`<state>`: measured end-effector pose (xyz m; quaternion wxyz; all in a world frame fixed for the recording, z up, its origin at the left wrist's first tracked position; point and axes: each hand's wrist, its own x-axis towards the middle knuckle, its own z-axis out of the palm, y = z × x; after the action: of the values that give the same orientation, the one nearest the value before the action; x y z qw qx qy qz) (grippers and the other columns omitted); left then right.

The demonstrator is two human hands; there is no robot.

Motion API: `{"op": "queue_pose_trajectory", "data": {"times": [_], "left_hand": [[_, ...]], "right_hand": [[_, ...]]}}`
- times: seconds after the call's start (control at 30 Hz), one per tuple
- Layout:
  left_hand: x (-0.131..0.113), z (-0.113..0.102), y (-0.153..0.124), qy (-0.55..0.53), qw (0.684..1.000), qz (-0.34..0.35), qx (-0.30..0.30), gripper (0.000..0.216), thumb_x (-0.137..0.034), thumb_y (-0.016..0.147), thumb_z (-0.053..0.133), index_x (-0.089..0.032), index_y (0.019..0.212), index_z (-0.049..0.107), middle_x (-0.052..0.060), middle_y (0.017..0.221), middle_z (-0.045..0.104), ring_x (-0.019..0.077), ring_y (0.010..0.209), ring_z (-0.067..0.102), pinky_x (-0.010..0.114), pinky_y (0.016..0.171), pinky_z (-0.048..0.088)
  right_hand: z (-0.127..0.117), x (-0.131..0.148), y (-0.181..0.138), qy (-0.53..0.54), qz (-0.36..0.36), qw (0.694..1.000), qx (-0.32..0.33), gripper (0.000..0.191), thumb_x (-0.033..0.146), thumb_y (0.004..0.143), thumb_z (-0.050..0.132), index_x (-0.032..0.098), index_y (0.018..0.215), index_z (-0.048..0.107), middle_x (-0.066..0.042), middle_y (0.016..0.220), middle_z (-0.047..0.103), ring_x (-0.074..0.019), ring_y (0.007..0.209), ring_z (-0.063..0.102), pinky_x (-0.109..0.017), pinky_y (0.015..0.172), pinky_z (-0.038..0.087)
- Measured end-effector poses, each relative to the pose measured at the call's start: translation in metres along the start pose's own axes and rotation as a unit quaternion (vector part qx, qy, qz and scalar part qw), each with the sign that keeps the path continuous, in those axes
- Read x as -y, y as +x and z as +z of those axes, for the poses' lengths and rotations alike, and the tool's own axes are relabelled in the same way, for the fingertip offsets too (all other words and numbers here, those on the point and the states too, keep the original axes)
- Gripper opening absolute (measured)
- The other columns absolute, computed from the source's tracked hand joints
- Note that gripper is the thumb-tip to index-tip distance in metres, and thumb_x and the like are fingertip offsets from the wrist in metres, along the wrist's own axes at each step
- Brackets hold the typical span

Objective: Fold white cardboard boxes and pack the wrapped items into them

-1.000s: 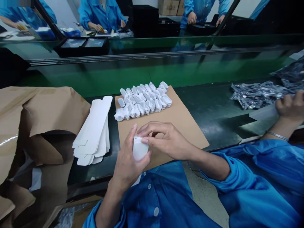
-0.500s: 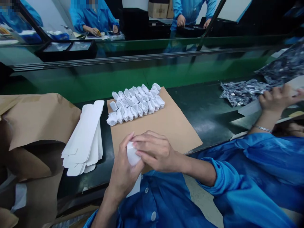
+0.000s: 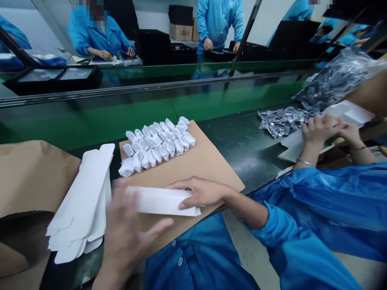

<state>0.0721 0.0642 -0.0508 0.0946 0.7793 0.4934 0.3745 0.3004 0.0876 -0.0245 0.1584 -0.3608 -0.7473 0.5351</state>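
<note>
Head view — white box (image 3: 165, 201), one end between closed right fingers (image 3: 190, 202); left fingers (image 3: 157, 228) wide, contact unclear

Beyond and to the right of the right grip (image 3: 204, 194) lies a dark, faintly shining bench (image 3: 232, 137); behind it runs a green panel (image 3: 211, 100), then slanting dark posts (image 3: 248, 28) and a pale wall (image 3: 154, 14). Below the grip shows pale floor (image 3: 255, 249).

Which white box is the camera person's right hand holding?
The long carton, folded into box shape, over the cardboard sheet; the flat cartons piled at left aren't held.
</note>
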Motion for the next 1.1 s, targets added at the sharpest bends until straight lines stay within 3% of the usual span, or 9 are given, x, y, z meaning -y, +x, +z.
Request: {"op": "queue_pose_trajectory", "data": {"times": [0.07,0.13,0.23,0.4,0.47,0.7,0.83,0.93,1.1], "left_hand": [[0.004,0.005,0.000,0.037,0.988,0.081,0.126,0.065,-0.049,0.075,0.075,-0.030,0.132,0.053,0.008,0.126,0.065,0.0319,0.117,0.061,0.048,0.105,0.045],[0.008,0.013,0.000,0.106,0.963,0.125,0.216,0.048,-0.039,0.084,0.067,-0.028,0.130,0.056,0.008,0.116,0.069,0.0277,0.102,0.067,0.040,0.088,0.053],[0.013,0.023,0.003,0.166,0.954,0.105,0.224,0.042,-0.041,0.090,0.059,-0.022,0.127,0.059,0.011,0.109,0.070,0.0276,0.097,0.067,0.037,0.078,0.053],[0.013,0.026,0.006,0.169,0.951,0.060,0.251,0.044,-0.041,0.091,0.055,-0.022,0.130,0.057,0.011,0.114,0.069,0.0272,0.105,0.063,0.038,0.085,0.050],[0.016,0.023,0.006,0.165,0.951,0.024,0.259,0.042,-0.040,0.091,0.054,-0.023,0.130,0.056,0.010,0.115,0.068,0.0264,0.107,0.063,0.037,0.084,0.050],[0.033,0.009,0.005,0.145,0.960,-0.115,0.211,0.043,-0.051,0.088,0.052,-0.020,0.117,0.059,0.011,0.108,0.067,0.0309,0.105,0.063,0.039,0.079,0.050],[0.030,0.006,0.013,0.145,0.952,-0.152,0.222,0.042,-0.052,0.086,0.053,-0.019,0.111,0.061,0.013,0.106,0.068,0.0330,0.101,0.063,0.041,0.076,0.050],[0.021,0.006,0.017,0.167,0.948,-0.160,0.221,0.040,-0.051,0.087,0.052,-0.021,0.111,0.060,0.011,0.106,0.068,0.0334,0.100,0.063,0.041,0.072,0.050],[0.016,0.000,0.010,0.184,0.955,-0.138,0.190,0.037,-0.049,0.087,0.052,-0.022,0.112,0.060,0.010,0.106,0.068,0.0312,0.099,0.062,0.038,0.067,0.047]], "right_hand": [[-0.032,-0.002,0.005,-0.066,0.005,0.997,0.029,0.044,0.030,0.081,0.075,0.022,0.123,0.066,-0.002,0.117,0.072,-0.0169,0.100,0.068,-0.023,0.086,0.050],[-0.064,-0.007,0.013,-0.139,0.059,0.985,-0.081,0.031,0.030,0.084,0.071,0.022,0.114,0.070,-0.001,0.101,0.075,-0.0160,0.089,0.069,-0.023,0.079,0.050],[-0.106,-0.026,0.032,-0.195,0.135,0.932,-0.273,0.032,0.026,0.089,0.062,0.016,0.120,0.067,-0.008,0.102,0.073,-0.0189,0.092,0.067,-0.027,0.081,0.049],[-0.143,-0.065,0.047,-0.198,0.156,0.915,-0.314,0.037,0.015,0.081,0.067,0.011,0.117,0.066,-0.004,0.084,0.072,-0.0129,0.067,0.064,-0.025,0.066,0.051],[-0.142,-0.072,0.038,-0.210,0.157,0.903,-0.340,0.034,0.010,0.082,0.061,0.010,0.115,0.067,-0.006,0.086,0.073,-0.0139,0.068,0.065,-0.027,0.068,0.052],[-0.090,-0.074,-0.030,-0.293,0.155,0.861,-0.385,0.041,-0.001,0.076,0.049,0.019,0.107,0.069,-0.007,0.138,0.059,-0.0226,0.128,0.052,-0.039,0.106,0.040],[-0.065,-0.067,-0.039,-0.306,0.233,0.818,-0.427,0.034,0.022,0.092,0.050,0.017,0.125,0.058,-0.015,0.120,0.066,-0.0293,0.109,0.063,-0.045,0.093,0.047],[-0.056,-0.064,-0.019,-0.306,0.268,0.809,-0.425,0.040,0.043,0.092,0.056,0.013,0.118,0.061,-0.019,0.101,0.070,-0.0356,0.096,0.065,-0.049,0.086,0.047],[-0.055,-0.056,0.010,-0.285,0.200,0.853,-0.389,0.035,0.024,0.087,0.062,0.012,0.120,0.060,-0.019,0.114,0.065,-0.0321,0.110,0.059,-0.044,0.095,0.044]]}}
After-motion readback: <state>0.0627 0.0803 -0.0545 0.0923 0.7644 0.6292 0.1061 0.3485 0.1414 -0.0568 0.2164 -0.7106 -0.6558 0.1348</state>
